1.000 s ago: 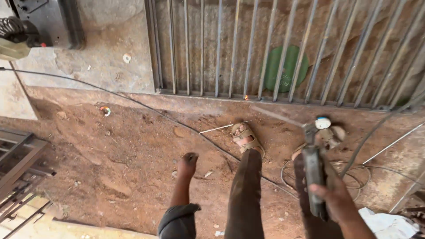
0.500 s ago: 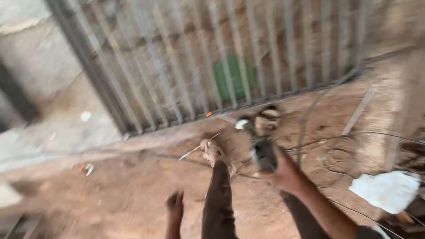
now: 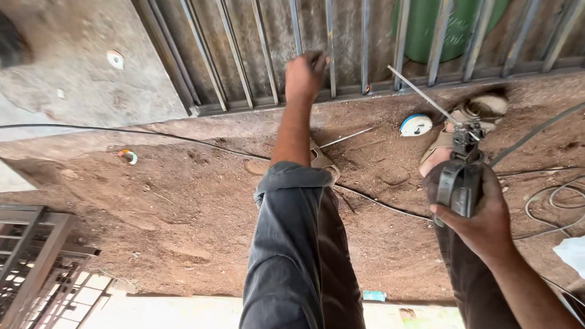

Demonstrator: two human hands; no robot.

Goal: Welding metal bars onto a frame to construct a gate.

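The left hand (image 3: 306,74) has risen from the dirt to grip a grille bar (image 3: 329,49).

Soft, even daylight, only faint shadows on the dirt; sharp centre, slight wide-angle stretching at edges.

Outdoor metalwork yard, on bare ground.
A barred steel gate (image 3: 341,49) lies on dirt (image 3: 183,201), welding cables (image 3: 548,207) trailing.

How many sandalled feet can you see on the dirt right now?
2: one sandal behind the left forearm, mostly hidden; the other sandal by the gate frame, just beyond the electrode holder in the right hand.
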